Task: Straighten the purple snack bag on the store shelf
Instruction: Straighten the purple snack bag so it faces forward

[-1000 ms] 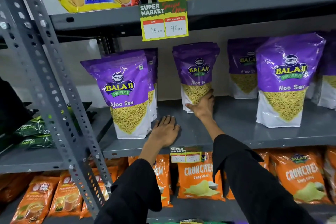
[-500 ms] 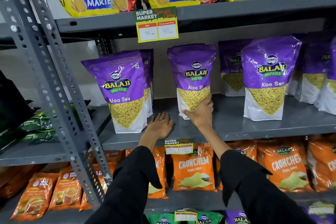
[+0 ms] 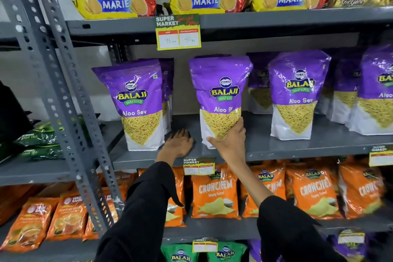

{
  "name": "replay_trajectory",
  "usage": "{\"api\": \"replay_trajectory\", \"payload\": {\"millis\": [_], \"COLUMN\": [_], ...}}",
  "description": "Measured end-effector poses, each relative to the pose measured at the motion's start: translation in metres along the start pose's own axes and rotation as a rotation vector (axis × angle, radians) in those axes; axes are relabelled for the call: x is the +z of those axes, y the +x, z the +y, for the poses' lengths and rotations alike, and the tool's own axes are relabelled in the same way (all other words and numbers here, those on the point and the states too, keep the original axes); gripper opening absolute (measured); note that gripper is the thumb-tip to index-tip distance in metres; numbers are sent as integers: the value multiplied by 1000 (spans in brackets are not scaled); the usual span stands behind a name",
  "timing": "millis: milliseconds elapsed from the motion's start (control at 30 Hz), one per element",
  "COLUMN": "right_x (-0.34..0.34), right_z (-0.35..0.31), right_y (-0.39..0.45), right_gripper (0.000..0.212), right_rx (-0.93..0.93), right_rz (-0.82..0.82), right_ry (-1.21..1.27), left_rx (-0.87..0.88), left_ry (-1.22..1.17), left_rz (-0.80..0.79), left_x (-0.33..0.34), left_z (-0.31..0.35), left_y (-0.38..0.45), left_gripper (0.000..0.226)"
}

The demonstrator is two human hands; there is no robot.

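A purple Balaji Aloo Sev snack bag (image 3: 221, 91) stands upright near the front of the grey middle shelf (image 3: 265, 149). My right hand (image 3: 230, 140) grips its lower right part, thumb across the bottom front. My left hand (image 3: 179, 143) lies flat, palm down, on the shelf just left of the bag, between it and another purple bag (image 3: 138, 102). The left hand holds nothing.
More purple Aloo Sev bags (image 3: 297, 93) stand to the right, some behind. Yellow Marie biscuit packs (image 3: 204, 0) fill the shelf above; orange Crunchem bags (image 3: 214, 193) hang below. A perforated grey upright (image 3: 63, 95) rises on the left. Price tags (image 3: 178, 34) clip to shelf edges.
My right hand has drawn the purple bag forward from the back of the shelf toward the front edge, keeping it upright. My left hand has stayed flat on the shelf.
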State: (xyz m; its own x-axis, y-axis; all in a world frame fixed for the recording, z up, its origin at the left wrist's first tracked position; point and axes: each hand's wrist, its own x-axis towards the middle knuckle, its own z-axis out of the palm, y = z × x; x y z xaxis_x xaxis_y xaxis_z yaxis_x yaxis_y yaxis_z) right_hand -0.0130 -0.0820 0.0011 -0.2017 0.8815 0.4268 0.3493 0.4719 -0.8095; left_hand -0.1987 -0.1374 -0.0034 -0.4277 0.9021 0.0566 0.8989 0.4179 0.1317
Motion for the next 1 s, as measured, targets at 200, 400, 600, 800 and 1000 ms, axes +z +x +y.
{"api": "replay_trajectory", "payload": {"millis": [200,400,600,800,1000], "right_x": [-10,-14,-16,-4,4], "right_z": [0,-2,7,7,5], "right_y": [-13,-18,-20,-25,-21], "right_gripper": [131,131,134,135,130], "right_rx": [-28,-44,-30,-40,-44], "right_rz": [8,8,-14,18,61], "right_ry": [-24,-30,69,92,50], "left_rx": [14,6,32,39,44], "left_ry": [20,-2,-19,-5,11], "left_rz": [12,-14,-40,24,33], "left_x": [2,0,-1,3,7], "left_z": [-4,-4,-3,-2,-5], "left_y": [3,6,1,-7,-4], "left_gripper": [60,61,61,60,61]}}
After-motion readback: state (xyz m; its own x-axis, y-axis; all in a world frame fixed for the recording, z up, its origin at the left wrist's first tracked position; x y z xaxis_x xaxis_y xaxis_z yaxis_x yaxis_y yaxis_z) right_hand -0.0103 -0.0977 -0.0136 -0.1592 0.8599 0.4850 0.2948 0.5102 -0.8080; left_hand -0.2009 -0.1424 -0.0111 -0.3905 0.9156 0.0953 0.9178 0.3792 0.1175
